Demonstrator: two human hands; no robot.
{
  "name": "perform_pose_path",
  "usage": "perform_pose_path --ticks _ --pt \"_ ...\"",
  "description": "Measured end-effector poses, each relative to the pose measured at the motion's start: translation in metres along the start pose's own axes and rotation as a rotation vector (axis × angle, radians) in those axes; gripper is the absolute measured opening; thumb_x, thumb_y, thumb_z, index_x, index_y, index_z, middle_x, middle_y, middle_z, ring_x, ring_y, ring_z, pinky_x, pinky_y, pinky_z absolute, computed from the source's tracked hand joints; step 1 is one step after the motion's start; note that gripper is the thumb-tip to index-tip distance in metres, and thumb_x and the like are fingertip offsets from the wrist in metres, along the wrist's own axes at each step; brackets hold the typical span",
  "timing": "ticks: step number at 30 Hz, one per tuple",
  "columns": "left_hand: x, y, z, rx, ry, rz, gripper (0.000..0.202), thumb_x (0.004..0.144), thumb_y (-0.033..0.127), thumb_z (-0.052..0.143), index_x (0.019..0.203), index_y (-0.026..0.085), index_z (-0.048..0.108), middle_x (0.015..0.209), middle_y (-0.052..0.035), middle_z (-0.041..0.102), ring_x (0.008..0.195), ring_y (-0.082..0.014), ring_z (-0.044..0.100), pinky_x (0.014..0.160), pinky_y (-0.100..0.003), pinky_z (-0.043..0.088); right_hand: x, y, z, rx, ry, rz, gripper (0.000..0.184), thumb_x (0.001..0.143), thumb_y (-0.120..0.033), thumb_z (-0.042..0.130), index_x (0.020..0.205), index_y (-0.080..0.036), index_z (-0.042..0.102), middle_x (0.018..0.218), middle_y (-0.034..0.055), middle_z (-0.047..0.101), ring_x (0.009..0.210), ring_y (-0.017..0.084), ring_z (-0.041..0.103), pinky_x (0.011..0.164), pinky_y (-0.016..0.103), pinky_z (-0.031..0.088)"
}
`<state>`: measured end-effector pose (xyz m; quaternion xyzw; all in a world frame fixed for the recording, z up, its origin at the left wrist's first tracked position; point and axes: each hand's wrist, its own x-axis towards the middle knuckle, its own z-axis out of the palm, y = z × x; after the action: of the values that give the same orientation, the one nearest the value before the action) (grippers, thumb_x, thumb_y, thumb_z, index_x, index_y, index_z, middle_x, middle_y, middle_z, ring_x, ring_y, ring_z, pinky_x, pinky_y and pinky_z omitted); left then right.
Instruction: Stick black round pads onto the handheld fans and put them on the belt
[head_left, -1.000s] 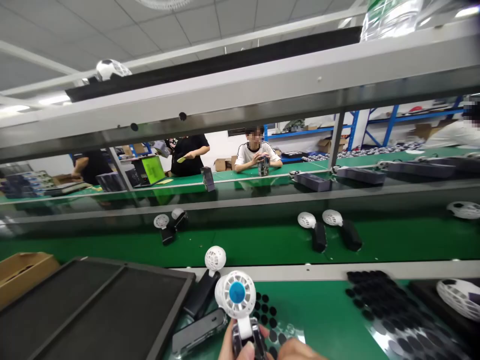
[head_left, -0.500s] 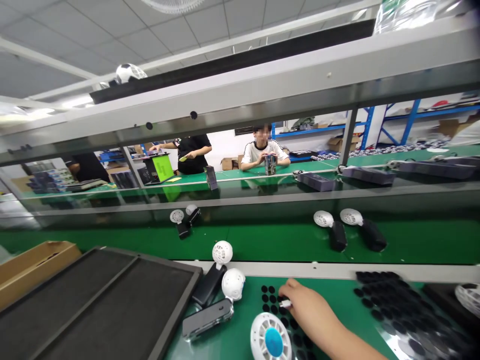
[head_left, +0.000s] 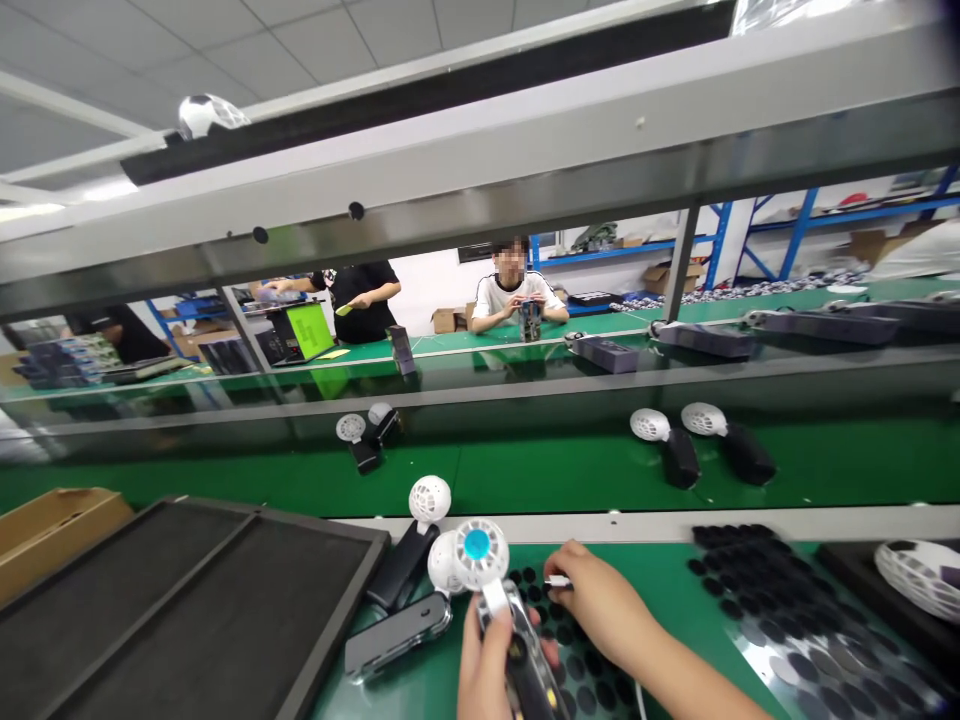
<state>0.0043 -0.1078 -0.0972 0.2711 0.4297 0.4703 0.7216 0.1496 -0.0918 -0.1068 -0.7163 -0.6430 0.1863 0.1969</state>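
My left hand (head_left: 486, 660) grips the dark handle of a small hand-held fan (head_left: 480, 548), white head with a blue centre, held upright near the bottom middle. My right hand (head_left: 600, 605) hovers just right of it with a small white piece (head_left: 556, 581) pinched between thumb and fingertips. It sits over a sheet of black round pads (head_left: 551, 625) on the green mat. Two more fans (head_left: 427, 520) lie just left of the held one, beside a black tray (head_left: 187, 600).
A green conveyor belt (head_left: 525, 470) carries pairs of fans (head_left: 675, 440). A bigger sheet of black pads (head_left: 787, 610) and a white fan grille (head_left: 919, 575) lie at right. A cardboard box (head_left: 52, 515) sits at left. Other people work across the line.
The fan dropped low and came back up in my left hand. My right hand reached out to the pad sheet and now stays there pinching a small white piece.
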Motion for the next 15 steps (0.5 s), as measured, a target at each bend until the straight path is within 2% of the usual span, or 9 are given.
perform_pose_path --ticks 4,7,10,13,15 --pt "0.026 0.003 0.006 0.006 -0.039 0.049 0.072 0.057 0.043 0.069 0.113 0.018 0.032 0.061 0.0015 0.064 0.051 -0.0183 0.061 0.050 -0.026 0.045 0.001 -0.004 -0.001 0.023 -0.002 0.006 0.004 0.081 -0.015 0.054 0.078 -0.014 0.057 0.083 -0.0001 0.057 0.075 0.015 0.055 0.068 0.033 0.044" --pt "0.030 -0.002 0.004 0.015 -0.058 0.045 0.082 0.055 0.044 0.070 0.118 0.013 0.028 0.059 -0.0002 0.064 0.049 -0.0189 0.061 0.052 -0.028 0.046 0.000 -0.004 -0.003 0.088 -0.009 0.014 0.004 0.076 -0.011 0.056 0.073 -0.014 0.056 0.076 -0.0011 0.056 0.071 0.015 0.054 0.066 0.032 0.042" --pt "0.031 -0.006 0.001 0.004 -0.070 0.013 0.090 0.055 0.050 0.068 0.123 0.013 0.023 0.061 -0.0024 0.065 0.053 -0.0216 0.063 0.059 -0.032 0.048 -0.005 -0.002 -0.010 0.237 -0.032 0.017 0.010 0.069 -0.008 0.055 0.067 -0.017 0.052 0.067 -0.0027 0.055 0.067 0.015 0.053 0.062 0.027 0.040" --pt "0.032 -0.008 -0.001 0.008 -0.072 -0.032 0.083 0.060 0.060 0.057 0.124 0.016 0.027 0.075 -0.0074 0.068 0.062 -0.0243 0.065 0.063 -0.034 0.049 -0.011 -0.004 -0.022 0.440 -0.042 0.034 0.005 0.071 -0.014 0.049 0.073 -0.019 0.049 0.070 -0.0023 0.056 0.068 0.014 0.055 0.060 0.021 0.041" --pt "0.034 -0.009 -0.002 0.026 -0.054 -0.053 0.075 0.063 0.060 0.053 0.122 0.018 0.033 0.084 -0.0092 0.068 0.069 -0.0255 0.066 0.064 -0.034 0.049 -0.016 -0.009 -0.029 0.543 -0.047 0.040 0.004 0.072 -0.019 0.047 0.075 -0.018 0.050 0.072 -0.0011 0.057 0.070 0.014 0.056 0.062 0.021 0.043"
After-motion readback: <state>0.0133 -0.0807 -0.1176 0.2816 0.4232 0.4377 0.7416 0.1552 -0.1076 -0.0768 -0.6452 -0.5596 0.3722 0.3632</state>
